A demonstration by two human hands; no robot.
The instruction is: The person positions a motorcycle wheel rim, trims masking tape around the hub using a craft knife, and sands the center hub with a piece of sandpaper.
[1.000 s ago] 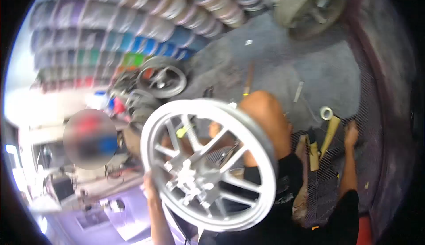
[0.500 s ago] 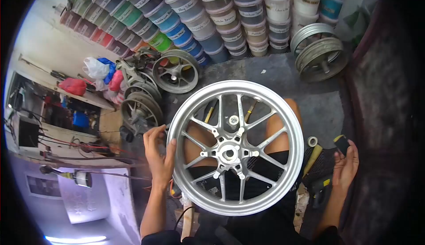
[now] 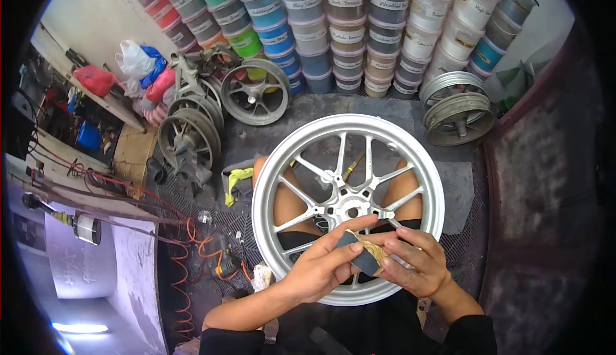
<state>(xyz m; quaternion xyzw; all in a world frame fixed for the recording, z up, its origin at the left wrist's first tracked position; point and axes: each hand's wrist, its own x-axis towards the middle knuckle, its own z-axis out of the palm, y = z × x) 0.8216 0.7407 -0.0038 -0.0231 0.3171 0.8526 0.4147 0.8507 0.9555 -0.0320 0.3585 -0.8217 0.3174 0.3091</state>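
Note:
A silver multi-spoke wheel rim point(image 3: 433, 194) lies face up across the person's bare legs. Over its lower part, both hands meet at a small folded piece of sandpaper point(image 3: 364, 262), dark on one face and tan on the other. My left hand point(image 3: 324, 265) pinches its left side between thumb and fingers. At its right edge, my right hand point(image 3: 417, 265) has its fingers closed on the tan part. The hub of the rim shows just above the fingers, and the hands hide some lower spokes.
Stacked labelled tubs point(image 3: 346, 31) line the back. Old rims stand at the left point(image 3: 256, 92) and right point(image 3: 459, 121). A coiled orange hose point(image 3: 183, 278) and a grey-yellow cloth point(image 3: 239, 182) lie at the left. Plastic bags point(image 3: 136, 60) sit at the upper left.
My right hand has come in from the right with the sandpaper. My left hand has left the rim's edge and taken hold of the sandpaper too. The rim now lies flatter than a second ago.

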